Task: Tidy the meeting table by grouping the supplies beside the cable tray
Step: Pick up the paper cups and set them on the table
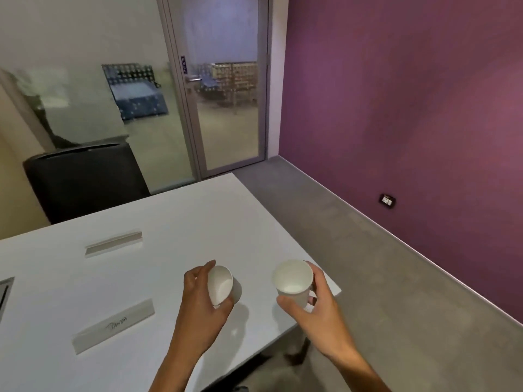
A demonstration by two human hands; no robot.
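Observation:
My left hand (199, 301) grips a white paper cup (223, 284), tilted with its mouth toward me, above the white table (198, 222). My right hand (314, 304) holds a second white paper cup (293, 281) upright near the table's right corner; it looks empty. Two folded white name cards lie on the table: one with handwriting (113, 325) at front left, another (113, 243) farther back. A dark edge of the cable tray (5, 292) shows at the far left of the table.
A black office chair (85, 179) stands behind the table's far edge. A glass door (226, 108) and glass wall are beyond. Grey floor runs along a purple wall (410, 108) with a socket (387, 200) on the right.

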